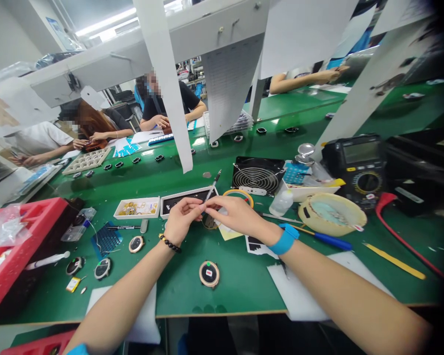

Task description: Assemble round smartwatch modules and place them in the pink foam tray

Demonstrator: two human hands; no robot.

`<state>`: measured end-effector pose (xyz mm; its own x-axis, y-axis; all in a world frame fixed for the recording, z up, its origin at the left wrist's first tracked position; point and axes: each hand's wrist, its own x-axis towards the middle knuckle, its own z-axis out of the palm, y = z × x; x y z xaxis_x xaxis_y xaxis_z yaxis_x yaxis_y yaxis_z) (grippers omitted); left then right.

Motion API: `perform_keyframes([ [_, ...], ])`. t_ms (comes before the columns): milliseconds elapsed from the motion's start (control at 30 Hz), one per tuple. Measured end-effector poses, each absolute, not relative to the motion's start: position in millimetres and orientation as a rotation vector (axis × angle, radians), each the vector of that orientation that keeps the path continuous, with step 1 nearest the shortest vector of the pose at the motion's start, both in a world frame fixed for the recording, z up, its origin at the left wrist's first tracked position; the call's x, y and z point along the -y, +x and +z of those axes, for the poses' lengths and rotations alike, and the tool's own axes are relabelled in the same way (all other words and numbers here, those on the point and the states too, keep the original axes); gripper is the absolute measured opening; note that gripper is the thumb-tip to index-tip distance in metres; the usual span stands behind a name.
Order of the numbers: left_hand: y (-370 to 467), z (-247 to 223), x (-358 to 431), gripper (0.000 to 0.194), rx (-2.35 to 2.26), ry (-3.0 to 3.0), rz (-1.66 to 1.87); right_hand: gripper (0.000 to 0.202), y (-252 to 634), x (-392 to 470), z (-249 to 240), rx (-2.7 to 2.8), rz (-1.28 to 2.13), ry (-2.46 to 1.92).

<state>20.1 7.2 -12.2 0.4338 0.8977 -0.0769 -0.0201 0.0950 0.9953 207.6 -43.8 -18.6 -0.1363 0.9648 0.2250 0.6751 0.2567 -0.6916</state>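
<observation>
My left hand (185, 217) and my right hand (234, 213) meet above the middle of the bench, fingertips pinched together and touching. A slim pen (213, 185) sticks up and to the right from between them; it seems to sit in my right hand. Whatever is pinched in my left fingertips is too small or hidden to make out. Just beyond lies a white-rimmed tray with a black inside (169, 206). Behind my right hand are a yellow tape ring (248, 195) and a pale yellow paper (231, 233). Nearer me, a round watch body (209, 274) rests on the green bench.
Left are a tray of small yellowish parts (137, 208), more watch bodies (102, 268) and a red crate (25, 246). Right are a fan (258, 175), a bottle (281, 202), a round tub (333, 212), a multimeter (355, 170), a blue-handled screwdriver (332, 241) and yellow tweezers (395, 261). Co-workers sit opposite.
</observation>
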Motion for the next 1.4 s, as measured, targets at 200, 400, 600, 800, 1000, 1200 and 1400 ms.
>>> perform_keyframes([
  [200,19.2,-10.6,-8.2,0.051,-0.901,1.296,0.840,0.037,206.5,43.5,-19.3,1.875,0.589,-1.473],
  [400,20.4,-9.9,-7.0,0.051,-0.899,1.281,0.845,0.040,207.0,43.2,-23.0,1.875,0.571,-1.467],
  [600,19.7,-11.4,-7.1,0.048,-0.879,1.286,0.842,0.042,207.1,42.9,-23.3,1.878,0.572,-1.451],
  [800,20.9,-11.4,-6.5,0.049,-0.876,1.284,0.828,0.044,206.5,43.5,-23.2,1.870,0.587,-1.425],
  [1000,20.4,-11.5,-6.1,0.049,-0.875,1.278,0.826,0.043,207.1,45.0,-21.5,1.848,0.572,-1.448],
  [1200,20.2,-12.2,-7.2,0.048,-0.890,1.296,0.822,0.045,206.2,46.2,-18.2,1.827,0.585,-1.376],
  [1400,19.4,-11.2,-8.4,0.048,-0.879,1.265,0.849,0.047,204.7,47.4,-14.5,1.842,0.653,-1.381],
])
